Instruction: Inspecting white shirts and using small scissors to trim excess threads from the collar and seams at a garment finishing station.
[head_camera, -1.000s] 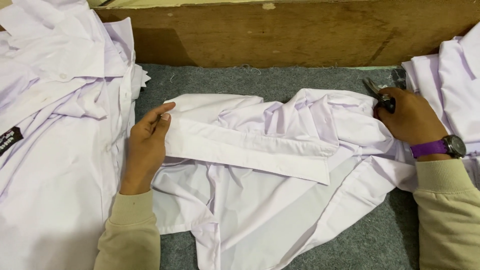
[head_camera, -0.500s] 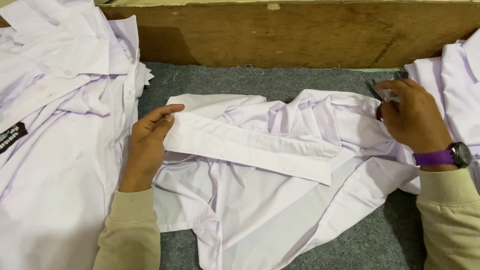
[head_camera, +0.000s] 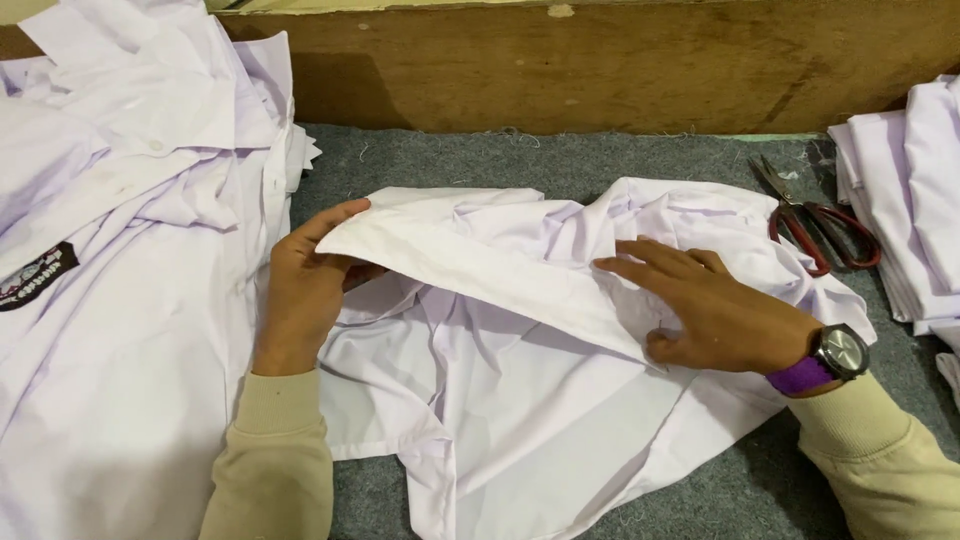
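A crumpled white shirt (head_camera: 520, 400) lies on the grey felt table top (head_camera: 560, 160) in front of me. Its stiff collar band (head_camera: 470, 270) runs across it from left to right. My left hand (head_camera: 305, 290) grips the left end of the collar, thumb on top and fingers underneath, lifting it a little. My right hand (head_camera: 710, 310), with a purple-strapped watch on the wrist, rests flat with fingers spread on the shirt at the collar's right end. Red-handled scissors (head_camera: 815, 225) lie on the felt to the right, apart from my hand.
A heap of white shirts (head_camera: 120, 250) covers the left side, one with a dark sewn badge (head_camera: 35, 275). Another stack of folded white shirts (head_camera: 910, 200) sits at the right edge. A brown wooden board (head_camera: 600, 70) walls off the back of the table.
My right hand has let go of the scissors, which now lie on the felt, and moved left onto the shirt. My left hand has lifted the collar's left end.
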